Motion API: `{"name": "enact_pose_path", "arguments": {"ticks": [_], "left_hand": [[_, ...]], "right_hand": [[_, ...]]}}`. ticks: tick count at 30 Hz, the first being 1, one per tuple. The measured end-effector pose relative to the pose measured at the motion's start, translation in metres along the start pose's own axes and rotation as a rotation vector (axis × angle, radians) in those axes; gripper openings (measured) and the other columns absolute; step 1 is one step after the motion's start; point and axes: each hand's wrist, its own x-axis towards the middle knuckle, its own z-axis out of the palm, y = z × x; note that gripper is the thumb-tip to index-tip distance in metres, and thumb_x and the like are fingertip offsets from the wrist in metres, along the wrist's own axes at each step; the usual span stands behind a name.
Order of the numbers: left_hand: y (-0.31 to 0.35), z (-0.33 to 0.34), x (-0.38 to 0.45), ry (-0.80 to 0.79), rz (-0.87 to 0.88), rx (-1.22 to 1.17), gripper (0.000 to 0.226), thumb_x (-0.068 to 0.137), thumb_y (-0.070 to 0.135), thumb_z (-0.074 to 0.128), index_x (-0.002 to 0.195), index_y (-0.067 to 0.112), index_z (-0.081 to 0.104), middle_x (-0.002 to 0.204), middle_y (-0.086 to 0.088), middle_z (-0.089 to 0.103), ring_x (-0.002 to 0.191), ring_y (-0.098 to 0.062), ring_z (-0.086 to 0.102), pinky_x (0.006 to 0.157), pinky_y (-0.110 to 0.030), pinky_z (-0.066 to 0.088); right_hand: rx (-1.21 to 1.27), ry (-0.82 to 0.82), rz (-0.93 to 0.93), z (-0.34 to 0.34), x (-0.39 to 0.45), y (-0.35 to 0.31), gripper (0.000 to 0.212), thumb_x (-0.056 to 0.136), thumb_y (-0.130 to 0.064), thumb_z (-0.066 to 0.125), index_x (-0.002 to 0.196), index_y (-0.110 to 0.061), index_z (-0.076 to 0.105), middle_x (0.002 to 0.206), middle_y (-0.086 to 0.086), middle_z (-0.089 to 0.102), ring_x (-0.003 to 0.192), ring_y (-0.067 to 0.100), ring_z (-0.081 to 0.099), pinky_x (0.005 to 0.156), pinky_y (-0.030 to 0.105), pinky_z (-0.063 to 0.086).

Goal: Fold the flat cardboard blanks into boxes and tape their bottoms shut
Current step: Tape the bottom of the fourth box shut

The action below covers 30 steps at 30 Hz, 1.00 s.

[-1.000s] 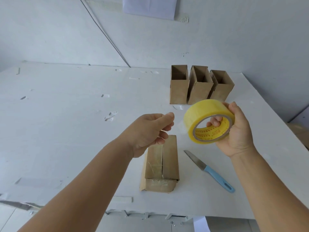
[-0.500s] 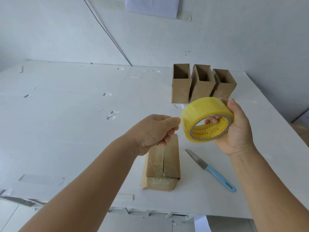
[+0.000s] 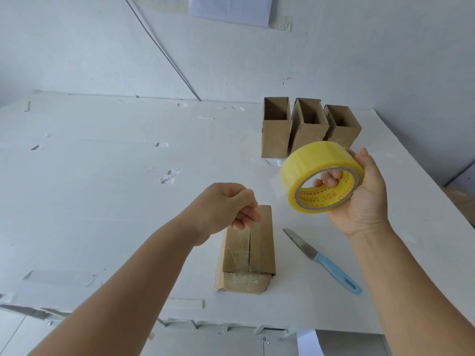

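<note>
Box (image 3: 246, 255) on table | L grip (image 3: 226, 209) pinches tape strip | R grip (image 3: 365, 196) holds tape roll (image 3: 321, 176)

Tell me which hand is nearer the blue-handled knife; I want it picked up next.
Right, by a small margin. The right hand holds the tape roll above the knife; the left hand hovers over the box, left of it.

Red print rings the yellow inner core of the tape roll (image 3: 322, 177), too small to read.
</note>
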Motion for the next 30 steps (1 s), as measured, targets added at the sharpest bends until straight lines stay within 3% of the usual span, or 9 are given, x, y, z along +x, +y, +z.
{"name": "enact_pose_path", "arguments": {"ticks": [5,8,12,17,21,23,25,27,30], "left_hand": [[-0.005,0.0,0.004,0.068,0.025,-0.042,0.028,0.094,-0.002,0.044,0.102,0.01,0.068,0.093,-0.01,0.074,0.08,-0.015,0.071,0.072,-0.021,0.057],[-0.003,0.002,0.007,0.13,0.065,0.032,0.048,0.089,-0.012,0.033,0.098,0.018,0.069,0.105,0.0,0.069,0.09,-0.009,0.067,0.079,-0.021,0.054],[0.005,0.006,0.008,0.1,0.087,-0.065,0.028,0.098,0.005,0.038,0.094,0.012,0.064,0.074,0.0,0.058,0.058,-0.009,0.05,0.06,-0.022,0.044],[0.006,0.003,0.014,0.13,0.07,-0.137,0.02,0.093,0.02,0.059,0.079,0.007,0.066,0.062,0.001,0.051,0.056,-0.011,0.045,0.06,-0.023,0.043],[0.002,-0.002,0.016,0.158,0.021,-0.157,0.031,0.082,0.028,0.072,0.065,0.01,0.054,0.056,-0.001,0.053,0.052,-0.011,0.048,0.058,-0.022,0.046],[0.001,-0.002,0.016,0.144,0.032,-0.159,0.029,0.084,0.025,0.07,0.067,0.01,0.053,0.062,-0.002,0.055,0.057,-0.012,0.051,0.061,-0.022,0.047],[0.001,-0.001,0.017,0.115,0.07,-0.201,0.019,0.087,0.007,0.066,0.075,0.013,0.052,0.078,-0.004,0.059,0.069,-0.014,0.056,0.066,-0.022,0.049],[0.004,0.001,0.019,0.103,0.096,-0.296,0.026,0.087,-0.012,0.052,0.083,0.014,0.052,0.089,-0.005,0.063,0.072,-0.015,0.06,0.066,-0.021,0.05],[0.009,0.003,0.019,0.105,0.072,-0.316,0.033,0.09,-0.011,0.032,0.083,0.012,0.056,0.074,-0.004,0.06,0.057,-0.012,0.052,0.06,-0.022,0.044]], "right_hand": [[0.029,-0.007,0.0,0.001,0.001,-0.001,0.04,0.056,-0.053,0.079,0.075,-0.022,0.062,0.056,-0.004,0.044,0.054,0.012,0.042,0.067,0.032,0.042],[0.048,-0.015,-0.001,0.003,0.002,0.0,0.038,0.057,-0.053,0.079,0.074,-0.022,0.062,0.056,-0.004,0.043,0.054,0.012,0.042,0.067,0.032,0.042],[0.049,-0.01,0.005,0.006,0.003,0.0,0.038,0.057,-0.052,0.079,0.075,-0.023,0.064,0.056,-0.004,0.045,0.054,0.011,0.043,0.067,0.032,0.041],[0.021,0.02,-0.004,0.009,0.002,-0.001,0.026,0.072,-0.048,0.066,0.077,-0.023,0.064,0.054,-0.005,0.047,0.053,0.01,0.044,0.067,0.031,0.042],[0.016,0.057,0.003,0.011,0.002,-0.003,0.024,0.084,-0.042,0.051,0.078,-0.022,0.063,0.054,-0.005,0.045,0.053,0.01,0.044,0.067,0.032,0.041],[0.01,0.063,0.012,0.012,0.003,-0.003,0.025,0.084,-0.042,0.05,0.078,-0.022,0.063,0.054,-0.005,0.046,0.053,0.01,0.045,0.067,0.031,0.042],[0.002,0.069,0.021,0.012,0.003,-0.002,0.025,0.085,-0.043,0.05,0.079,-0.022,0.063,0.054,-0.005,0.046,0.054,0.01,0.045,0.068,0.031,0.042],[0.003,0.074,0.025,0.013,0.004,-0.001,0.024,0.083,-0.044,0.052,0.081,-0.022,0.061,0.055,-0.004,0.045,0.054,0.01,0.043,0.069,0.032,0.041],[0.007,0.081,0.033,0.015,0.006,0.0,0.023,0.081,-0.043,0.053,0.082,-0.021,0.059,0.054,-0.004,0.044,0.054,0.011,0.042,0.069,0.032,0.04]]}}
